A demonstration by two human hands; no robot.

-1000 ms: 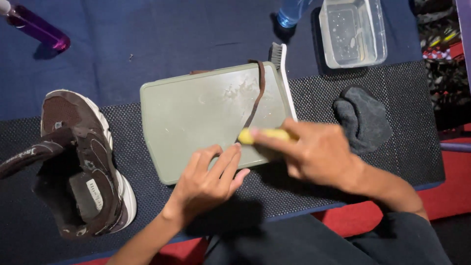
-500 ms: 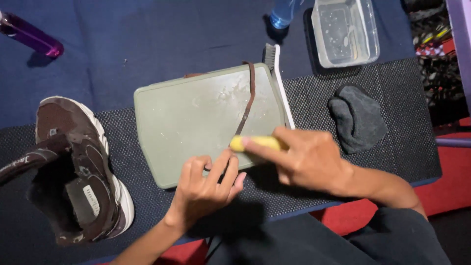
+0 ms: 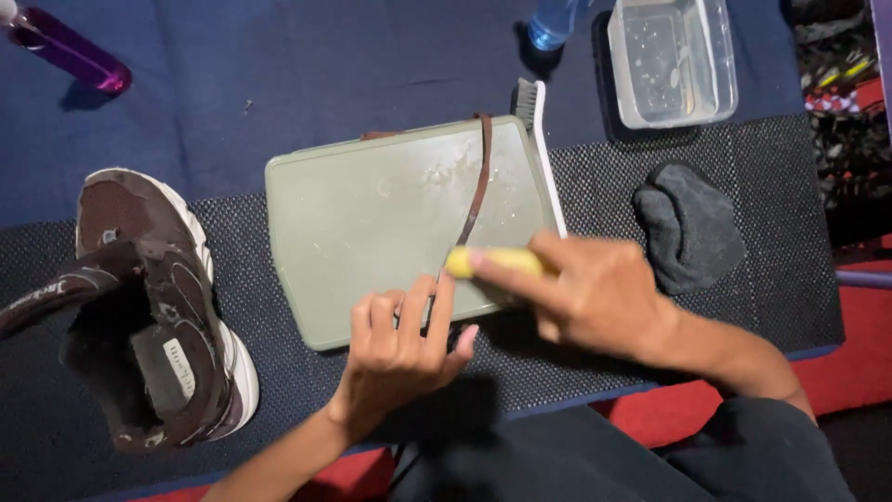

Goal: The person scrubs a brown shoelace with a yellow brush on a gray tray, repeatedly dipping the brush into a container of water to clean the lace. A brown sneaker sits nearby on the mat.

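A: Where is the brown shoelace (image 3: 478,186) lying?

B: Across the wet grey-green tray (image 3: 372,223). My left hand (image 3: 400,349) is pinning its near end with flat, open fingers. My right hand (image 3: 595,293) is closing around a yellow brush handle (image 3: 492,261).

A: Surroundings?

B: Brown shoe (image 3: 153,307) left, dark cloth (image 3: 689,225) right.

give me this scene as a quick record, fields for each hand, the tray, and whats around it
left hand: fingers pressing the lace end at the tray's near edge
right hand: gripping a yellow brush on the lace
lace: brown, lying across the tray
tray: grey-green, wet, on a black mat
left of tray: brown shoe, unlaced
right of tray: white brush, dark cloth
far side: clear tub, purple bottle
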